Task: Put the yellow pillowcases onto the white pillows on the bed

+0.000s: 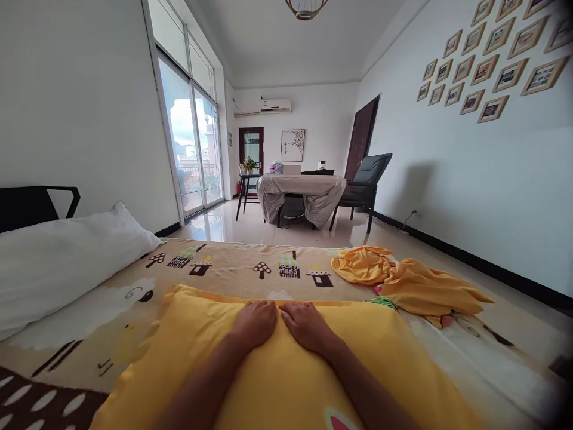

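Note:
A plump pillow in a yellow pillowcase [277,382] lies in front of me on the bed, its flanged far edge turned away from me. My left hand [256,322] is closed on that far edge near the middle, the fingers curled down at the hem. Close beside it, my right hand [307,325] grips the same edge, fingers bent and held together. The fingertips of both hands are partly hidden. Part of a pink and white print shows at the bottom of the pillowcase.
Crumpled yellow cloth [421,286] lies at the bed's far right. A white pillow [76,263] rests at the left on the patterned bed sheet [237,263]. Beyond the bed stand a covered table [304,185] and a black chair [364,182].

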